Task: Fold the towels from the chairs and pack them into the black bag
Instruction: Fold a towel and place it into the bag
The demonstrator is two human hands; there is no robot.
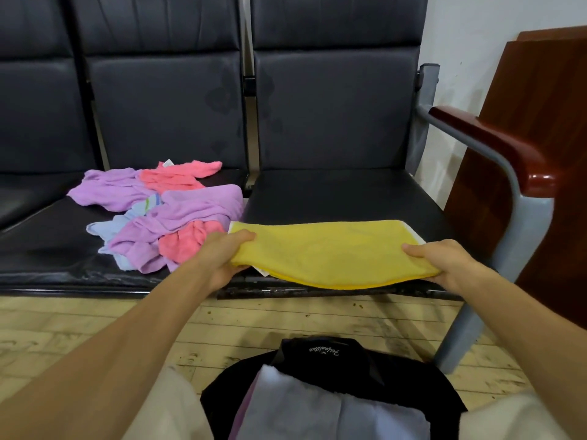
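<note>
A yellow towel (330,252) is pinched at its ends in the grip of the left hand (222,260) and right hand (444,265). A black bag (343,366) is seen below.

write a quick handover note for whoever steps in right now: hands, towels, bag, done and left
Left hand: grips the left end of the yellow towel.
Right hand: grips its right end.
The towel is doubled over, at the front edge of the right seat.
Done: pale folded towels already lie in the open black bag.
Left: finish folding the yellow one, pack it, then the heap of purple, pink and blue towels on the middle seat.
</note>
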